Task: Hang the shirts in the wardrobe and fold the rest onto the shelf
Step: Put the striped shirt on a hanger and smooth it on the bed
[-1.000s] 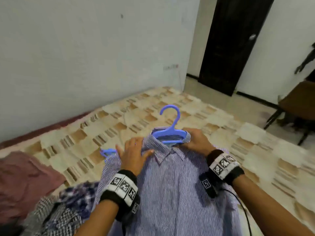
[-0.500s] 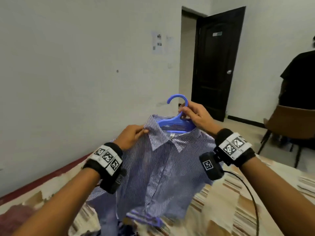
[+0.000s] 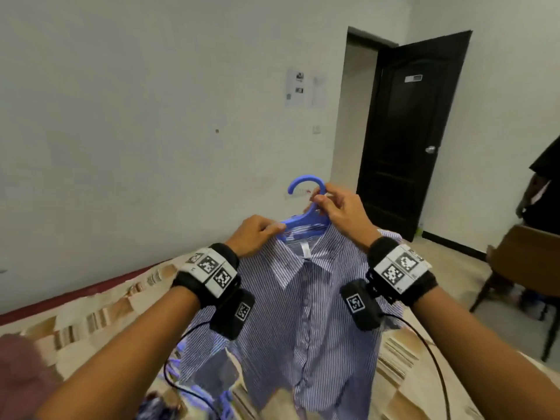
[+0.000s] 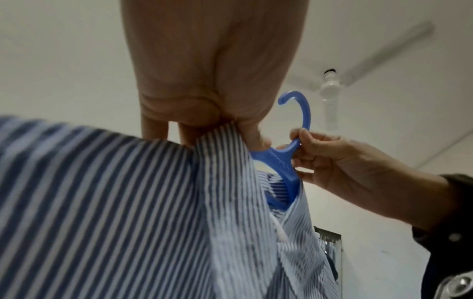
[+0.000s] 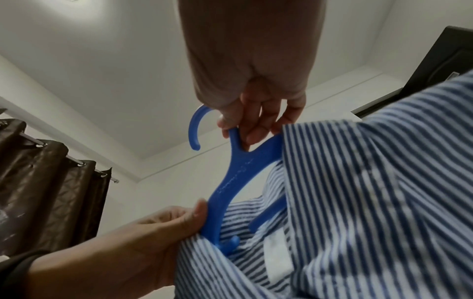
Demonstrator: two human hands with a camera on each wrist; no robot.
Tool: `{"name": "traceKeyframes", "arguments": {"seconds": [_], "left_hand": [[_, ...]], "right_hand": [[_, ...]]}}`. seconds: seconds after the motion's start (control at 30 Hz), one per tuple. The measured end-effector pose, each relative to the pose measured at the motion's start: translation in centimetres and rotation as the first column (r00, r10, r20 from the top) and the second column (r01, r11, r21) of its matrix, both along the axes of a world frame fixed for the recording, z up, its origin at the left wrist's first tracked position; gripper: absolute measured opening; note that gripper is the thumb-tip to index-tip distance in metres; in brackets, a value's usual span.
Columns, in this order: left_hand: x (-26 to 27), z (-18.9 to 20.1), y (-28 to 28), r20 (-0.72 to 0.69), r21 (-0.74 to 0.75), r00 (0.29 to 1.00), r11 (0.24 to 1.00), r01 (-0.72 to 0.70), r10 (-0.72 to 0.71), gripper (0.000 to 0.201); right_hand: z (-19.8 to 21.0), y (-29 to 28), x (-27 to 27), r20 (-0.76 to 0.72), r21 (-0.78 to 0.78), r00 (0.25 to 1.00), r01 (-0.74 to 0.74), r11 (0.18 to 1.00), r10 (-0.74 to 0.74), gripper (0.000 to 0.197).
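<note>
Across the lower half of the head view spread a bed covered in a beige-and-brown patterned blanket [image 3: 100, 316], running from 8 o'clock round to 4 o'clock, with a pinkish-maroon cloth [image 3: 21, 374] bunched at its 8 o'clock edge. At 2 o'clock a dark door [image 3: 409, 131] stood open against the white wall, and at 3 o'clock a brown chair [image 3: 527, 262] sat with a person in black partly in view behind it. Held up in the air at centre, above the blanket, was the blue-and-white striped shirt [image 3: 306, 313], buttoned down the front, its collar toward 12 o'clock and its hem hanging toward 6 o'clock. Its neck was threaded on a blue plastic hanger [image 3: 306, 218], whose hook curved up at 12 o'clock, clear of the fabric. The right hand [image 3: 342, 210] was closed on the hanger's neck just below the hook, thumb and fingers pinching the stem. The left hand [image 3: 257, 234], just beside it at 9 o'clock, pinched the shirt's shoulder fabric against the hanger's arm; the left wrist view showed the striped cloth gathered between its thumb and fingers [image 4: 253, 131]. Both wrists wore black bands with square printed markers [image 3: 212, 271], and a thin black cable [image 3: 430, 353] trailed from the right one toward 5 o'clock.
</note>
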State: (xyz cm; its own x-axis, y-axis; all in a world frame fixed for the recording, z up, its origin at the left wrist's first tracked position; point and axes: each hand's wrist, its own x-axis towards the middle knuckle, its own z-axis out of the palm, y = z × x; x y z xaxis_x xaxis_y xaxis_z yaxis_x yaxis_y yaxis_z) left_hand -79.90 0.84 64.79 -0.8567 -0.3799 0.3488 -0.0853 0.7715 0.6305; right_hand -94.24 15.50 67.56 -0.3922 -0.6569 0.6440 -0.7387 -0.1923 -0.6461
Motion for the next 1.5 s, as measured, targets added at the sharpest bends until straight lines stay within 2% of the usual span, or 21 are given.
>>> {"name": "traceKeyframes", "arguments": {"seconds": [0.1,0.2,0.3,0.43,0.53,0.6,0.63,0.7,0.77,0.83,0.87,0.97,1.0,1.1,1.2,1.3,1.37,1.47,1.5], "left_hand": [[-1.4,0.0,0.5,-0.048,0.074,0.999,0.997,0.006,-0.002,0.031],[-2.4,-0.6,0.1,-0.088,0.059,0.996,0.998,0.002,0.003,0.032],[-2.8,-1.0,-0.4,-0.129,0.125,0.991,0.992,-0.001,0.017,0.031],[-2.2,-1.3,-1.9,-0.055,0.187,0.998,0.981,0.051,-0.041,0.036],[-1.7,-1.3,-3.7,0.052,0.104,0.998,0.994,-0.024,0.019,0.043],[-1.2,-0.9,-4.4,0.044,0.065,0.999,0.998,-0.017,0.014,0.038],[-1.1,-0.4,-4.6,0.028,0.084,0.999,0.996,0.013,-0.015,0.036],[-1.5,0.7,-5.2,0.021,0.140,0.994,0.985,0.102,-0.106,0.049],[-2.1,1.8,-5.7,0.040,0.093,0.981,0.979,0.183,-0.187,0.069],[-2.7,2.5,-6.5,0.062,0.046,0.961,0.963,0.266,-0.268,0.076],[-2.9,2.7,-6.9,0.065,0.036,0.951,0.953,0.302,-0.304,0.071],[-2.7,3.3,-7.7,0.050,0.057,0.938,0.939,0.340,-0.343,0.036],[-2.6,3.5,-7.9,0.017,0.081,0.935,0.932,0.352,-0.355,0.033],[-2.2,3.5,-8.8,0.012,0.112,0.931,0.926,0.360,-0.364,0.036],[-0.6,2.9,-10.2,0.111,0.088,0.928,0.934,0.348,-0.356,0.041],[1.2,0.6,-13.4,0.222,0.017,0.921,0.946,0.325,-0.320,0.063],[2.1,-1.4,-15.5,0.298,-0.073,0.921,0.955,0.286,-0.252,0.068],[2.8,-3.6,-17.2,0.266,-0.100,0.948,0.973,0.210,-0.177,0.039],[3.3,-3.6,-17.3,0.257,-0.091,0.949,0.973,0.214,-0.184,0.039]], "right_hand": [[0.4,0.8,-1.8,0.052,0.096,0.995,-0.092,0.991,0.088,0.010],[0.6,0.1,-2.5,0.108,0.196,0.977,-0.204,0.959,0.186,0.008],[0.2,-1.4,-2.0,0.051,0.281,0.979,-0.202,0.938,0.195,0.017],[-1.1,-2.9,-0.9,0.046,0.250,0.987,-0.161,0.955,0.154,0.018],[-1.4,-3.4,-0.6,0.107,0.198,0.988,-0.133,0.971,0.114,0.016],[-0.9,-3.7,-0.5,0.107,0.116,0.993,-0.069,0.991,0.057,0.014],[-0.5,-3.8,-0.4,0.103,0.081,0.994,-0.037,0.996,0.029,0.013],[0.1,-4.2,0.0,0.107,0.036,0.994,0.022,0.999,-0.025,0.013],[0.7,-4.6,0.5,0.134,0.005,0.989,0.057,0.998,-0.058,0.013],[1.2,-4.8,0.7,0.185,-0.008,0.981,0.057,0.998,-0.054,0.011],[1.5,-4.7,0.6,0.203,0.004,0.978,0.040,0.999,-0.040,0.010],[2.3,-5.1,0.6,0.151,0.156,0.988,-0.005,0.988,-0.019,0.012],[2.3,-5.6,0.9,0.120,0.210,0.993,-0.015,0.978,-0.011,0.014],[1.8,-7.5,2.3,0.132,0.195,0.991,-0.039,0.980,0.014,0.016],[1.1,-9.2,3.1,0.101,0.157,0.994,0.025,0.987,-0.041,0.014],[0.4,-10.1,3.4,0.111,0.113,0.991,0.068,0.991,-0.080,0.015],[0.1,-10.4,3.9,0.141,0.084,0.987,0.067,0.994,-0.078,0.017],[0.2,-10.2,4.2,0.156,0.108,0.987,0.008,0.994,-0.025,0.020],[0.2,-10.0,3.8,0.130,0.156,0.991,0.018,0.988,-0.039,0.026]]}}
